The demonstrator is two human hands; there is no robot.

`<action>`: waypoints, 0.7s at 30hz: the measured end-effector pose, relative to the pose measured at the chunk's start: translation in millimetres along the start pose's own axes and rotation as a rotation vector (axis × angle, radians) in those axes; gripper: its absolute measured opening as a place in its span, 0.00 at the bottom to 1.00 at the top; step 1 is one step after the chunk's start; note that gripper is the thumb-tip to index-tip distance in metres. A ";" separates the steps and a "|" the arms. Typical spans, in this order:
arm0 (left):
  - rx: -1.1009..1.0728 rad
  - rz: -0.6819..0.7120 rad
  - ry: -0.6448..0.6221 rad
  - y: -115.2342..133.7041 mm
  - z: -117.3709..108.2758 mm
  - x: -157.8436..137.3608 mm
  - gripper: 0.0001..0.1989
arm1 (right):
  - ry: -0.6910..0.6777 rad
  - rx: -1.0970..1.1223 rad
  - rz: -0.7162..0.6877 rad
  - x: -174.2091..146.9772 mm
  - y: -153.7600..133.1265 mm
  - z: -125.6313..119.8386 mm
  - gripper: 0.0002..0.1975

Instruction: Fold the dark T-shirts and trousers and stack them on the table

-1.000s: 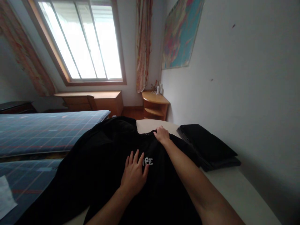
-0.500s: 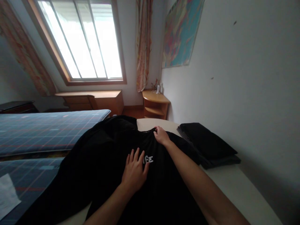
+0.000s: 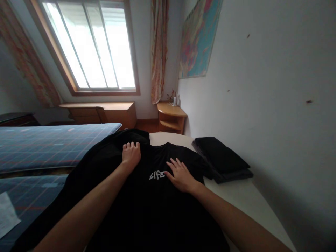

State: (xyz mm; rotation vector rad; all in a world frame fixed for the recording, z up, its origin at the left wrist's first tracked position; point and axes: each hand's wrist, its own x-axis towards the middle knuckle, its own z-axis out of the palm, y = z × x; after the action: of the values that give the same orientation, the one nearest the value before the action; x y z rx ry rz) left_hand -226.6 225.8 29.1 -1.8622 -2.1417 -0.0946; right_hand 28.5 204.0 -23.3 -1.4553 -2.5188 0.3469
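Note:
A black T-shirt (image 3: 157, 206) with white "LIFE" lettering lies spread front up on a pale surface, its neckline away from me. My left hand (image 3: 131, 154) is at its left shoulder, fingers curled down into the black cloth; the fingertips are hidden. On the right side of the chest, my right hand (image 3: 181, 176) rests flat with fingers spread, its thumb beside the last letter. More black cloth (image 3: 86, 182) stretches to the left of the shirt, and I cannot tell where one ends and the other begins.
A stack of folded dark clothes (image 3: 223, 157) lies right of the shirt on the pale tabletop (image 3: 244, 199), near the wall. To the left are blue plaid mattresses (image 3: 52, 147), with a white sheet of paper (image 3: 7, 213) on the nearer one. A wooden corner shelf (image 3: 172, 110) stands beyond.
My left hand has moved from the chest to the left shoulder and curled its fingers. My right hand has let go of the collar and now lies flat on the chest. The whole lettering shows.

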 end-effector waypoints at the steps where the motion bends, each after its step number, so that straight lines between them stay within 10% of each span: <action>1: 0.007 -0.008 -0.018 -4.8 0.0 7.1 0.19 | 0.012 0.011 -0.011 -4.6 -0.6 1.6 0.33; 21: -0.005 0.017 -0.001 -20.6 5.0 54.7 0.15 | 0.041 0.075 0.041 -13.0 2.1 -6.1 0.38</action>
State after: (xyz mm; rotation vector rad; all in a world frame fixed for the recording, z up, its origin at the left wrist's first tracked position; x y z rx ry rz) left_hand -253.9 276.1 41.9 -1.8833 -2.1279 -0.0959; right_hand 38.5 194.3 -19.0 -1.4726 -2.4196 0.4101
